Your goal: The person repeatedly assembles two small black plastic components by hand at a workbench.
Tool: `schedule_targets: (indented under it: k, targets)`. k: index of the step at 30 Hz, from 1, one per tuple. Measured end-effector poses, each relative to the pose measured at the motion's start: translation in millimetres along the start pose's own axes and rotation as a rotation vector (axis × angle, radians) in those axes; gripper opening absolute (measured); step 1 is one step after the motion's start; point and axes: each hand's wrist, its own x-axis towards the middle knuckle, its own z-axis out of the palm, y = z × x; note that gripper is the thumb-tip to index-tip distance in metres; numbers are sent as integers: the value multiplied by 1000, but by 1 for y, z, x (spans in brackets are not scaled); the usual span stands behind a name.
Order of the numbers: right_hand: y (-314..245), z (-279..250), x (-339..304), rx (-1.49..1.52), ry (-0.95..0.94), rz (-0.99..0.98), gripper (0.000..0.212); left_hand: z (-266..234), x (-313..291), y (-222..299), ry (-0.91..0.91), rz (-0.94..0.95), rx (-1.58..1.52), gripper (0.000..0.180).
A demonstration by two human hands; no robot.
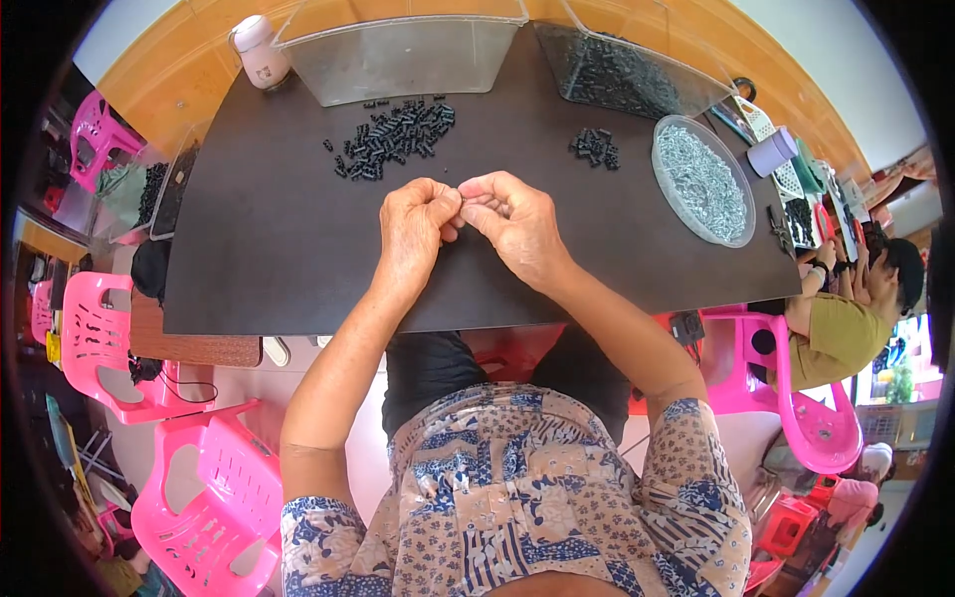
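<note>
Over the middle of the dark table (279, 249), my left hand (416, 221) and my right hand (519, 224) meet with fingertips pinched together. Whatever they pinch between them is too small and covered to make out. Just beyond my left hand lies a loose pile of small black cylindrical parts (398, 137). A smaller cluster of black parts (595, 147) sits beyond my right hand. To the right of it stands a round clear tray (748, 231) full of small shiny metal pieces, perhaps screws or pins.
At the back stand a clear plastic bin (408, 70) and another bin (587, 95) holding many black parts. A white-pink bottle (261, 52) is at the far left, a lilac cup (771, 152) at the right. Pink chairs (214, 497) flank the table; a person in olive (841, 333) sits to the right.
</note>
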Motion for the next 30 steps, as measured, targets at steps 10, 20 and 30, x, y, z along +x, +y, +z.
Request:
schedule_targets:
  k: [10,20,30]
  targets:
    - [21,-15,62,-477,174,-122,15,-6,-18,2,-15,-37,-135,18]
    - [63,5,123,-791,213,-333,18,-14,-20,-15,-51,-11,-267,12]
    - [53,-5,105,-569,214,-168,16,-17,-18,-17,-56,-20,-335,10]
